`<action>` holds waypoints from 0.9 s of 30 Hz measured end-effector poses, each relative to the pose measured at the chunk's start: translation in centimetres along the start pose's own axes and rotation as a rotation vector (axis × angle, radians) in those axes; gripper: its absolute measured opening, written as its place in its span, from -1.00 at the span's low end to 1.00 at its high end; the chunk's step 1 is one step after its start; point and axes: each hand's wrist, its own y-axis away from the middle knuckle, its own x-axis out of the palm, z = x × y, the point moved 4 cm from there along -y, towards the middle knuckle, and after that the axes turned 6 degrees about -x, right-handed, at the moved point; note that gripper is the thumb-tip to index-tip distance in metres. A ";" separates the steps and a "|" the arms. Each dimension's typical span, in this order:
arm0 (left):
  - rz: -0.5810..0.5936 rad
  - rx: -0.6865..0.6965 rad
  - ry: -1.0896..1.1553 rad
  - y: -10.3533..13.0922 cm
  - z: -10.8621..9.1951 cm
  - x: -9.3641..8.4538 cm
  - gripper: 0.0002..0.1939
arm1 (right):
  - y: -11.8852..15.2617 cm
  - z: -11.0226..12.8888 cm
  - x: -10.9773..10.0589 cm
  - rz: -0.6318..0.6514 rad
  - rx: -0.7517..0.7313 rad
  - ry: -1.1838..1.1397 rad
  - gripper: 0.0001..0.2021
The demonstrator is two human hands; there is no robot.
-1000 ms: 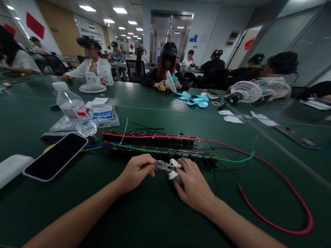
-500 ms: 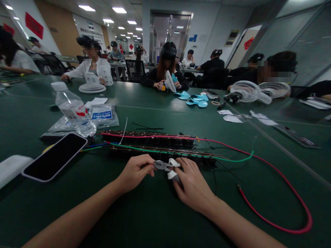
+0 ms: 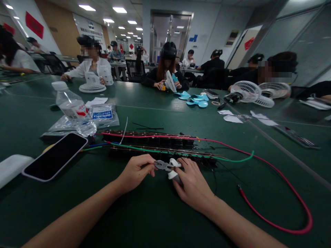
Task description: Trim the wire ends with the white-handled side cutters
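My right hand [image 3: 192,182] is closed round the white handles of a pair of pliers [image 3: 163,165], whose metal jaws point left. At the jaw tips, my left hand [image 3: 138,172] is pinched; what its fingertips hold is too small to make out. Just beyond both hands lie two long black strips [image 3: 155,151] with shiny metal along them. A green wire [image 3: 239,161] and a red wire [image 3: 222,142] run along the strips; the red one loops round to the right. A pale zip tie [image 3: 124,129] stands up from the strips' left part.
On the left are a phone [image 3: 55,156], a white case [image 3: 12,167], a water bottle [image 3: 73,106] and a plastic bag [image 3: 103,115]. Blue fan blades [image 3: 198,100] and white fans [image 3: 245,91] lie farther off, with people seated round the green table [image 3: 144,213].
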 end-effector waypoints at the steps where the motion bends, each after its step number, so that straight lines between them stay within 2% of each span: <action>1: -0.001 0.001 -0.003 0.0 0.0 0.0 -0.79 | 0.0 0.0 0.0 0.004 0.000 -0.004 -0.75; 7: -0.001 0.013 0.003 0.0 0.0 0.0 -0.78 | 0.1 -0.2 0.2 0.026 -0.002 -0.025 -0.74; 27: 0.021 -0.006 0.001 -0.1 0.0 0.1 -0.78 | 0.0 -0.4 0.5 0.037 0.004 -0.024 -0.90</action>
